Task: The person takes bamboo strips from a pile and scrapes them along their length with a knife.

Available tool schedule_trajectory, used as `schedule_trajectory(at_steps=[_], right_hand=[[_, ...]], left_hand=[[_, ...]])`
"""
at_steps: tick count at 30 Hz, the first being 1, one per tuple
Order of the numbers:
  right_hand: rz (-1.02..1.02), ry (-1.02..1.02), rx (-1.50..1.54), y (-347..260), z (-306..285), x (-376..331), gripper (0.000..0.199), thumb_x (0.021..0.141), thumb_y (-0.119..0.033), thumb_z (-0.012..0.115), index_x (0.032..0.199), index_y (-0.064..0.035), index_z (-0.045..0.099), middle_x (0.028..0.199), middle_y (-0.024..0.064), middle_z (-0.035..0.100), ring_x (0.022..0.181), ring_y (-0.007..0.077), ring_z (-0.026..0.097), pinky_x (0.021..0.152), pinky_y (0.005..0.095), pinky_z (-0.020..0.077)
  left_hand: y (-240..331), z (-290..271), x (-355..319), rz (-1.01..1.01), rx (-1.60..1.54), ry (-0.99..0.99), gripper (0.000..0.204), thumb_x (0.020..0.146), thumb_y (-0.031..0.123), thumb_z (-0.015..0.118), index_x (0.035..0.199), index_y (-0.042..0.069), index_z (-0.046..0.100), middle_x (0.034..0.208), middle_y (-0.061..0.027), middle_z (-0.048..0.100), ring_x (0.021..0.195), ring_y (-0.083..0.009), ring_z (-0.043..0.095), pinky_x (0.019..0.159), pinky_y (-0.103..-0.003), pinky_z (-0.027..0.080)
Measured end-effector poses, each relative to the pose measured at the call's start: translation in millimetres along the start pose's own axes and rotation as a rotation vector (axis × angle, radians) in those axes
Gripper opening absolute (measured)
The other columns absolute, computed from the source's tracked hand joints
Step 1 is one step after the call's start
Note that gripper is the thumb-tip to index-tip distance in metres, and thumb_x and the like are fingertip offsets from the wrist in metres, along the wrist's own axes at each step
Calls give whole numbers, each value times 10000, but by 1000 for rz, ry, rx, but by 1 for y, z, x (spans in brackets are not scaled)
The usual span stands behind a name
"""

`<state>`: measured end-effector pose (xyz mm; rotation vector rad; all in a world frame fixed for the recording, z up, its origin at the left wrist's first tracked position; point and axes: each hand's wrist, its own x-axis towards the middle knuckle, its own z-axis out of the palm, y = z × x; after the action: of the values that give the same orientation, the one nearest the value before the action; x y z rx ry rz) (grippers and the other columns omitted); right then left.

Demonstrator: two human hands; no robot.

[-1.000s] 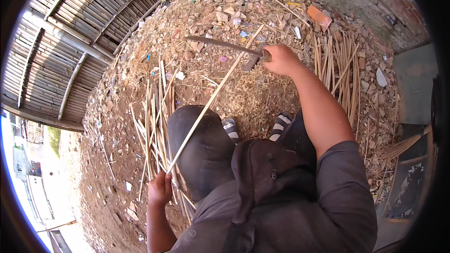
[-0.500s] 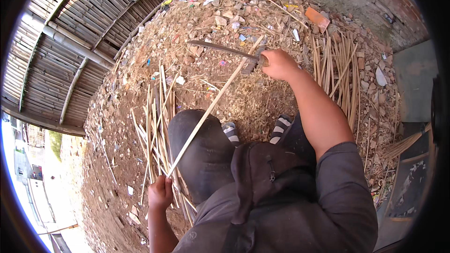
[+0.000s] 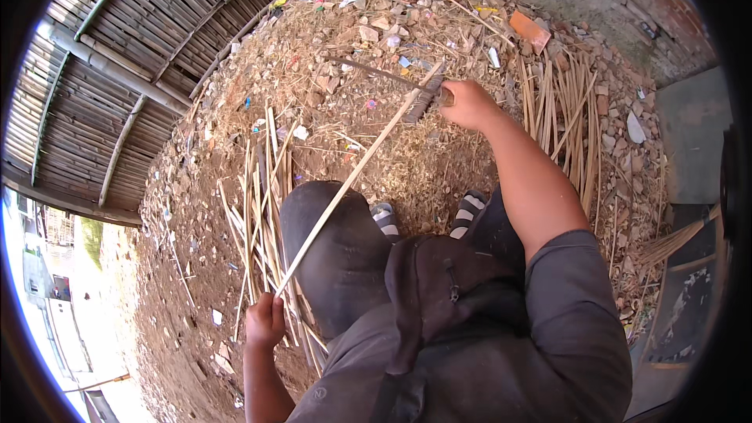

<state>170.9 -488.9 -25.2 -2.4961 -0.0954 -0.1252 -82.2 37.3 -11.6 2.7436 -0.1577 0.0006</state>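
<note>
Ground, brown and littered, lies open around the dark metal blade your right hand grips and long pale strip your left hand clasps.

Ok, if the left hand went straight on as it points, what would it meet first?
Likely the pile of long, pale wooden strips; how far above them the left hand is, I can't tell.

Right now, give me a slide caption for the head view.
Left hand grips a pale bamboo strip; right hand holds a machete near the strip's far end.
</note>
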Motion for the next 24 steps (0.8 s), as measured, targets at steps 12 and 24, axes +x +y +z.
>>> schedule_trajectory(at_steps=[12,24], right_hand=[[80,3,-65,0,2,-1,269,770,-226,688,1025,-141,684,902,145,696,872,367,681,763,487,547],[-19,159,-143,3,11,-6,225,778,-200,712,977,-112,655,800,131,675,793,355,682,697,489,532]], left_hand=[[6,7,0,1,-40,2,307,992,205,555,748,39,471,569,-191,532,524,-425,555,487,-478,418],[-14,10,-12,-42,-15,8,289,983,219,548,759,41,510,623,-215,571,604,-458,581,537,-520,438]])
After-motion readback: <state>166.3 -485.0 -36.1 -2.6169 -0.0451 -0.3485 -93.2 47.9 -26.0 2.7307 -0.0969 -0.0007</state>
